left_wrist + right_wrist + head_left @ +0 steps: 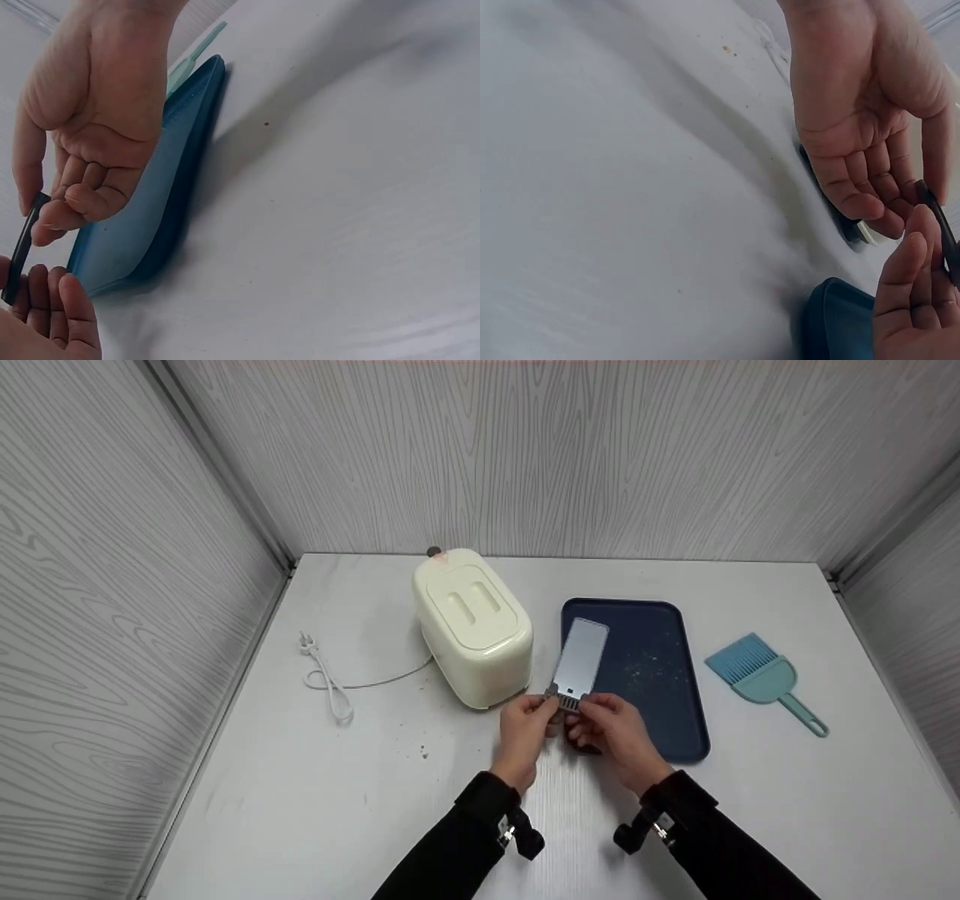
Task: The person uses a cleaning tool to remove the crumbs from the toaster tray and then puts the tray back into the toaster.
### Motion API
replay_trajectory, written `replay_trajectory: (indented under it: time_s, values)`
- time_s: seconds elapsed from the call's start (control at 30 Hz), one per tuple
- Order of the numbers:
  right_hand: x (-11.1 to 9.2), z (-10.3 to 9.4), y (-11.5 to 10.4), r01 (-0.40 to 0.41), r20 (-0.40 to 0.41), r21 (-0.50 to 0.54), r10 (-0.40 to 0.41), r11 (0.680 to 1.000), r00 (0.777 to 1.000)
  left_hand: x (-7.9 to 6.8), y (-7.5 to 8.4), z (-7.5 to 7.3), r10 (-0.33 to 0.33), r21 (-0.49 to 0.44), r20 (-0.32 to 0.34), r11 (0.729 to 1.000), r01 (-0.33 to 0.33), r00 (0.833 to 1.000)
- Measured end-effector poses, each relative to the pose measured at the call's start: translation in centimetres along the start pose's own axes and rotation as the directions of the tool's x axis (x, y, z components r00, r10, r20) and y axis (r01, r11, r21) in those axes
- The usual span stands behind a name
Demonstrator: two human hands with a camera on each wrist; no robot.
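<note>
A crumb tray (583, 654), a flat silvery plate with a grey slotted end, is held by both hands over the near left part of a dark blue tray (671, 727). The left hand (521, 739) pinches the left corner of the grey end between thumb and fingers. At the right corner, the right hand (619, 735) pinches the same end. Both wrist views show this end edge-on as a thin dark strip (25, 244) between the two hands. Left of the hands stands a cream toaster (480, 634) with a lid on top.
Fine crumbs lie on the blue tray, and a few more crumbs (424, 752) dot the table left of the hands. A white cord with a plug (308, 645) runs from the toaster's left side. A teal brush with a dustpan (765, 679) lies at the right.
</note>
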State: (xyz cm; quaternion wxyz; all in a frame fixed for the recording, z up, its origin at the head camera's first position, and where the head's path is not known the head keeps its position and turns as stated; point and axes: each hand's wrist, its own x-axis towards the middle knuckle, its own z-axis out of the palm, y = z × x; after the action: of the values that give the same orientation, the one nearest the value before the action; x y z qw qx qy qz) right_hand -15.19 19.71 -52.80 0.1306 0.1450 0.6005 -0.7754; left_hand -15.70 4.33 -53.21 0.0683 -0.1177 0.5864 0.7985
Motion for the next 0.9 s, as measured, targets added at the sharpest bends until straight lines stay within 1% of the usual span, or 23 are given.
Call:
replay_trajectory:
  time_s: [0.17,0.27,0.33,0.43,0.5,0.63,0.8,0.9]
  values:
    - [-0.1,-0.4,-0.2,0.016,-0.018,-0.037,-0.017,0.999,1.000,-0.4,-0.3,0.1,-0.010,0.123,0.006,0.992,0.009,1.000]
    - [-0.1,-0.5,-0.2,0.032,-0.034,-0.054,-0.034,0.998,0.999,-0.7,-0.4,0.2,-0.010,0.184,0.024,0.983,0.005,1.000]
    - [0.0,-0.6,-0.3,0.044,-0.047,-0.050,-0.046,0.998,0.998,-0.8,-0.5,0.3,-0.015,0.213,0.035,0.977,0.007,0.999]
    - [0.0,-0.6,-0.2,0.045,-0.057,-0.015,-0.046,0.999,0.997,-1.0,-0.7,0.4,-0.021,0.244,0.048,0.970,0.009,0.999]
    - [-0.1,-0.6,-0.1,0.043,-0.070,0.021,-0.042,0.999,0.997,-1.0,-0.8,0.5,-0.022,0.254,0.053,0.967,0.008,0.998]
    - [-0.1,-0.4,0.1,0.039,-0.103,0.097,-0.029,0.995,0.994,-1.2,-1.0,0.7,-0.025,0.225,0.061,0.974,0.010,0.998]
    - [-0.1,-0.3,0.3,0.026,-0.136,0.169,-0.003,0.985,0.991,-1.2,-1.1,1.0,-0.026,0.205,0.044,0.979,0.016,0.999]
    - [-0.1,-0.3,0.3,0.014,-0.143,0.226,0.019,0.974,0.990,-1.2,-1.1,1.2,-0.019,0.212,0.043,0.977,0.009,0.999]
